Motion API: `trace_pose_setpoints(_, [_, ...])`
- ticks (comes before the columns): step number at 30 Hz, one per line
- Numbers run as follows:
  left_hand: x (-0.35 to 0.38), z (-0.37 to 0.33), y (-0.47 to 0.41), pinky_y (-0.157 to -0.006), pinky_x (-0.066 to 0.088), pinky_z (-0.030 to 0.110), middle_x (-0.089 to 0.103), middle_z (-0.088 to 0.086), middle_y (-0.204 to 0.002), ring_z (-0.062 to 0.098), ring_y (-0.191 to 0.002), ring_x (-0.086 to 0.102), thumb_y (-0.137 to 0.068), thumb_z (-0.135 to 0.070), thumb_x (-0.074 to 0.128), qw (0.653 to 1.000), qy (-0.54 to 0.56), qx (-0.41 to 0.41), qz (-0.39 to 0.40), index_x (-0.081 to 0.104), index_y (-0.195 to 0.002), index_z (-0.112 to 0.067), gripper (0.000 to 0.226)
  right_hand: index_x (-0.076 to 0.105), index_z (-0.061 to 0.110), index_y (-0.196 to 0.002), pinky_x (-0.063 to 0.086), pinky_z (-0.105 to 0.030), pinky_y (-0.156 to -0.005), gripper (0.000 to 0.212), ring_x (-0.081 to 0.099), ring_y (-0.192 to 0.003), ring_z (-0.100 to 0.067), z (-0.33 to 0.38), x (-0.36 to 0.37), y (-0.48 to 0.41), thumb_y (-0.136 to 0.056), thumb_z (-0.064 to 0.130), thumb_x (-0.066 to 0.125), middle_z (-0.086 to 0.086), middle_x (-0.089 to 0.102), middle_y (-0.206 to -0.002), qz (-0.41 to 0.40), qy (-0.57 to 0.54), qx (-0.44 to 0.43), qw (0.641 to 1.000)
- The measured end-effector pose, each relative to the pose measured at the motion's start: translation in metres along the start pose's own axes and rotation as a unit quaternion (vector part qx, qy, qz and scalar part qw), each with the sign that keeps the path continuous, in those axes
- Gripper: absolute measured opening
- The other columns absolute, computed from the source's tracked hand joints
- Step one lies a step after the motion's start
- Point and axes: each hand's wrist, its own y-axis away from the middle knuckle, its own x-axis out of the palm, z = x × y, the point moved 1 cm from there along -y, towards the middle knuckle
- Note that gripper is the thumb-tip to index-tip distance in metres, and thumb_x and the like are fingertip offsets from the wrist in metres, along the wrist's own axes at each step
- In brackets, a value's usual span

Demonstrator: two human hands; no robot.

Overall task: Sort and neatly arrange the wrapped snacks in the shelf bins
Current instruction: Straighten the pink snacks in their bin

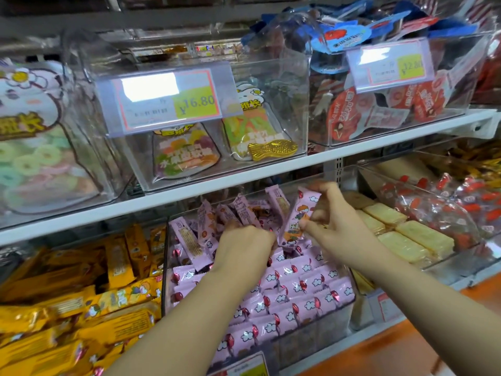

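Head view shows both hands reaching into a clear bin on the lower shelf; the right hand pinches one pink wrapped snack between thumb and fingers, holding it tilted above the middle of the bin; the left hand, just left of it, has its fingers curled down among loose packs standing jumbled at the far end, and I cannot tell whether it grips any; flat rows of pink packs fill the near part; yellow packs lie to the left, pale wafer blocks to the right; a white shelf runs above.
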Motion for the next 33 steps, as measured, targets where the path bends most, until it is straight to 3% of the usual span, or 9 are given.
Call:
trace_pose_setpoints(3, [0.003,-0.001,0.002,-0.078,0.031,0.03,0.067,0.0,-0.092,0.023,-0.088,0.06,-0.088,-0.009,0.054,1.0,-0.005,0.009,-0.005,0.062,-0.094,-0.023,0.016,0.037,0.019,-0.118,0.052,-0.042,-0.071,0.04,0.062,-0.074,-0.024,-0.001,0.0,-0.004,-0.087,0.017,0.063,-0.01,0.064,-0.076,0.057,0.031,0.024,0.998])
trace_pose_setpoints(5, [0.006,-0.001,0.004,-0.08,0.032,0.03,0.065,-0.002,-0.093,0.022,-0.091,0.059,-0.086,-0.007,0.056,1.0,0.002,0.015,-0.014,0.062,-0.094,-0.024,0.02,0.039,0.018,-0.115,0.054,-0.043,-0.072,0.037,0.064,-0.076,-0.024,0.0,-0.003,-0.008,-0.087,0.018,0.063,-0.009,0.065,-0.077,0.079,0.054,0.016,0.995])
trace_pose_setpoints(8, [0.008,0.001,0.006,-0.087,0.037,0.031,0.063,-0.003,-0.096,0.021,-0.093,0.057,-0.082,-0.001,0.056,1.0,0.014,0.014,-0.019,0.061,-0.094,-0.023,0.026,0.038,0.024,-0.102,0.048,-0.018,-0.061,0.028,0.058,-0.069,-0.01,0.002,-0.006,-0.013,-0.088,0.021,0.062,0.001,0.061,-0.075,0.119,0.13,-0.019,0.984])
trace_pose_setpoints(9, [0.008,0.003,0.007,-0.084,0.038,0.031,0.063,-0.003,-0.096,0.022,-0.093,0.057,-0.081,0.002,0.055,1.0,0.021,0.005,-0.018,0.061,-0.095,-0.023,0.029,0.04,0.023,-0.103,0.045,-0.016,-0.059,0.027,0.056,-0.068,-0.006,0.003,-0.005,-0.013,-0.088,0.021,0.062,0.004,0.059,-0.076,0.137,0.157,-0.036,0.977])
trace_pose_setpoints(12, [0.009,0.011,0.005,-0.069,0.038,0.028,0.066,-0.004,-0.097,0.02,-0.089,0.061,-0.086,-0.003,0.054,0.998,0.06,-0.024,-0.024,0.063,-0.1,-0.025,0.028,0.049,0.025,-0.116,0.049,-0.027,-0.079,0.033,0.06,-0.088,-0.012,0.001,0.005,-0.013,-0.087,0.02,0.064,0.004,0.063,-0.094,0.191,0.215,-0.068,0.955])
trace_pose_setpoints(17, [0.004,0.009,0.006,-0.072,0.042,0.025,0.07,-0.006,-0.1,0.015,-0.095,0.062,-0.096,-0.028,0.051,0.992,0.12,-0.018,-0.02,0.064,-0.111,-0.028,0.019,0.06,0.032,-0.12,0.025,-0.027,-0.102,0.033,0.045,-0.118,-0.01,-0.001,0.011,-0.012,-0.087,0.036,0.06,0.011,0.056,-0.121,0.185,0.354,-0.116,0.909])
trace_pose_setpoints(22, [0.011,0.015,0.014,-0.085,0.05,0.03,0.069,-0.005,-0.108,0.013,-0.098,0.062,-0.096,-0.024,0.051,0.966,0.255,-0.039,0.017,0.063,-0.117,-0.028,0.024,0.063,0.03,-0.116,0.023,-0.034,-0.106,0.027,0.05,-0.11,-0.017,0.003,0.009,0.0,-0.09,0.032,0.055,0.008,0.057,-0.113,0.152,0.386,-0.16,0.896])
trace_pose_setpoints(28, [0.012,0.019,0.022,-0.104,0.037,0.026,0.052,-0.008,-0.138,0.012,-0.124,0.048,-0.1,-0.016,0.04,0.965,0.251,0.038,0.071,0.056,-0.13,-0.024,0.035,0.046,0.038,-0.132,0.012,-0.035,-0.112,0.038,0.037,-0.124,-0.013,0.003,0.01,0.007,-0.097,0.028,0.037,0.017,0.048,-0.133,0.229,0.466,-0.127,0.845])
trace_pose_setpoints(33, [0.012,0.022,0.03,-0.107,0.026,0.019,0.034,-0.009,-0.15,0.01,-0.136,0.033,-0.103,-0.024,0.028,0.951,0.27,0.044,0.142,0.037,-0.144,-0.027,0.042,0.06,0.029,-0.117,0.015,-0.04,-0.112,0.036,0.045,-0.118,-0.015,0.004,0.016,0.005,-0.092,0.027,0.035,0.01,0.056,-0.124,0.278,0.465,-0.109,0.834])
